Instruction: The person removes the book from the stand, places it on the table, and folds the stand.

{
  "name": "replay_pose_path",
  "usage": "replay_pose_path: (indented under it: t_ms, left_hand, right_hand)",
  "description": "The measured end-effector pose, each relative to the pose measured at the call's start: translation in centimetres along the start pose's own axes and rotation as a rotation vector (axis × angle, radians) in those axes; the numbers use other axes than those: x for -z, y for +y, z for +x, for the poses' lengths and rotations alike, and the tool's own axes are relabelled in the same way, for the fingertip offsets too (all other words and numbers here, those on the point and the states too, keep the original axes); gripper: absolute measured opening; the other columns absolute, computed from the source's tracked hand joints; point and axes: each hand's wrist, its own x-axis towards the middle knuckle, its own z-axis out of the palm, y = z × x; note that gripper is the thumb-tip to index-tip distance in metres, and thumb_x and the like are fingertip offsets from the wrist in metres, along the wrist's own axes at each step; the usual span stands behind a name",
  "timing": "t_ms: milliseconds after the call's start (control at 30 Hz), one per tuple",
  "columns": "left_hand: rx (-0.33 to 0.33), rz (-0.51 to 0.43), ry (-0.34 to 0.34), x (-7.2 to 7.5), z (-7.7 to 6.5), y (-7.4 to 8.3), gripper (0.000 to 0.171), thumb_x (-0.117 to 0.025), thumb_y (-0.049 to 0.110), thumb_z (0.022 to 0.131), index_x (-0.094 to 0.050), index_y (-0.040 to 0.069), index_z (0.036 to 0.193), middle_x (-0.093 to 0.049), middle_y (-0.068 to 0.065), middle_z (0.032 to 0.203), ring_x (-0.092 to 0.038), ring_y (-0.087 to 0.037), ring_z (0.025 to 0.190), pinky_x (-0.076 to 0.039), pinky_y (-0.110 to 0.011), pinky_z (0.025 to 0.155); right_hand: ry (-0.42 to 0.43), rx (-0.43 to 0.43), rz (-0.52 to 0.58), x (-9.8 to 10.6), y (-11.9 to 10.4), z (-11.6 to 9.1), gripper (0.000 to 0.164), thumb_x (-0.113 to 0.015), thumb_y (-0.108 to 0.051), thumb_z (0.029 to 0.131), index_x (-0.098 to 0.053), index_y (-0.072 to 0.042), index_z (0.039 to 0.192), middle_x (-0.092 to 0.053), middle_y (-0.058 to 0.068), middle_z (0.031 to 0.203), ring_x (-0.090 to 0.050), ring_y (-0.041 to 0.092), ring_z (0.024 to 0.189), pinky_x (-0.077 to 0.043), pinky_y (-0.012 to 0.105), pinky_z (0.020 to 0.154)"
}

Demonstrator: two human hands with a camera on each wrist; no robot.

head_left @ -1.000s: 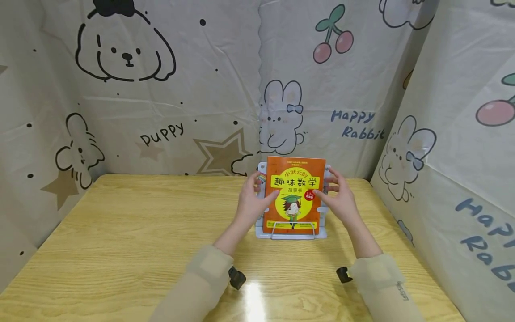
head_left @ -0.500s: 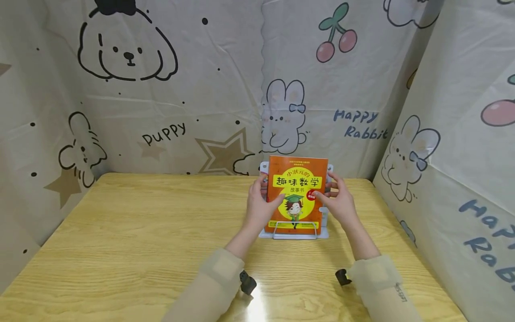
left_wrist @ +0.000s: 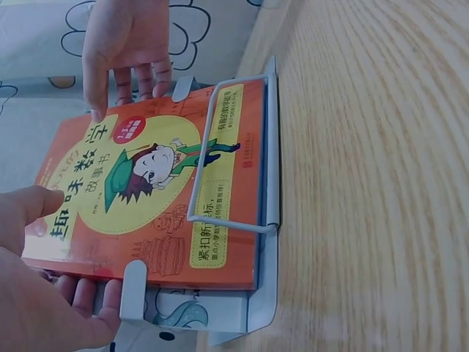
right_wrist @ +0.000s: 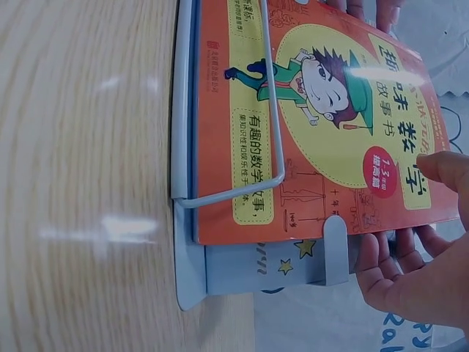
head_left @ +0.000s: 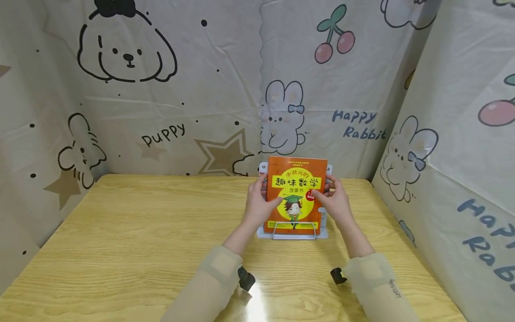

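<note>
An orange and yellow children's math storybook [head_left: 295, 208] leans upright on a pale blue-grey reading stand [head_left: 263, 235]. A wire bar [left_wrist: 196, 183] on the stand crosses the lower front cover. My left hand [head_left: 258, 205] holds the book's left side, its thumb on the cover and its other fingers partly hidden behind. On the opposite side, my right hand [head_left: 338, 201] grips the edge in the same way, with the thumb beside the red round badge [right_wrist: 381, 172]. Small side clips [right_wrist: 335, 249] of the stand stick out next to the book's edges.
The stand is on a light wood-grain table [head_left: 161, 223], towards its far right. Printed cloth [head_left: 225, 89] hangs behind the table and along both sides. Black wrist devices [head_left: 246, 278] sit by the cream sleeves [head_left: 213, 281].
My left hand has shifted slightly right and closed in on the book's left edge. The right hand has moved a little inward. Book and stand stay in place.
</note>
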Motion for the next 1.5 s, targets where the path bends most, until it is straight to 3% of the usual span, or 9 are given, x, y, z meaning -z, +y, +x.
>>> replay_pose_path:
  t_ms: [400,633,900,1200,1500]
  left_hand:
    - [0.016,-0.051,-0.04,0.5,0.4,0.4,0.077,-0.075,0.012,0.08,-0.035,0.019,0.145,-0.041,-0.011,0.126,-0.048,-0.026,0.111,-0.047,-0.038,0.097]
    - [0.019,-0.034,-0.041,0.6,0.6,0.4,0.075,-0.075,0.011,0.08,-0.037,0.02,0.144,-0.042,-0.01,0.125,-0.048,-0.026,0.11,-0.047,-0.037,0.097]
    - [-0.031,0.022,0.084,-0.1,0.8,0.3,0.069,-0.077,0.009,0.077,-0.043,0.016,0.138,-0.048,-0.009,0.114,-0.052,-0.022,0.098,-0.051,-0.033,0.088]
    - [-0.032,0.05,0.244,-0.8,1.3,-0.4,0.045,-0.078,0.01,0.077,-0.059,0.012,0.118,-0.058,-0.005,0.1,-0.056,-0.018,0.085,-0.052,-0.029,0.078]
    - [0.007,0.078,0.244,-0.6,1.5,-0.2,0.036,-0.078,0.014,0.077,-0.063,0.01,0.11,-0.061,-0.003,0.098,-0.058,-0.016,0.086,-0.052,-0.028,0.079]
  right_hand:
    - [-0.032,-0.038,0.013,0.3,-0.6,0.0,0.064,-0.063,-0.027,0.091,-0.03,-0.004,0.141,-0.039,0.013,0.12,-0.042,0.023,0.1,-0.042,0.021,0.078]
    - [0.001,-0.003,0.032,0.2,-1.1,-0.4,0.058,-0.063,-0.019,0.09,-0.033,0.0,0.135,-0.042,0.018,0.128,-0.046,0.03,0.11,-0.046,0.035,0.089]
    - [0.108,0.016,0.036,-0.4,-0.7,0.1,0.054,-0.065,-0.012,0.088,-0.037,-0.006,0.134,-0.049,0.016,0.121,-0.05,0.028,0.098,-0.05,0.038,0.085]
    - [0.128,0.067,-0.001,-0.5,0.1,0.5,0.053,-0.065,-0.01,0.088,-0.04,-0.008,0.134,-0.051,0.016,0.12,-0.052,0.029,0.097,-0.05,0.041,0.086]
    - [0.115,0.114,-0.01,-0.2,0.2,0.5,0.051,-0.065,-0.009,0.088,-0.04,-0.007,0.132,-0.052,0.017,0.121,-0.054,0.033,0.1,-0.051,0.047,0.088]
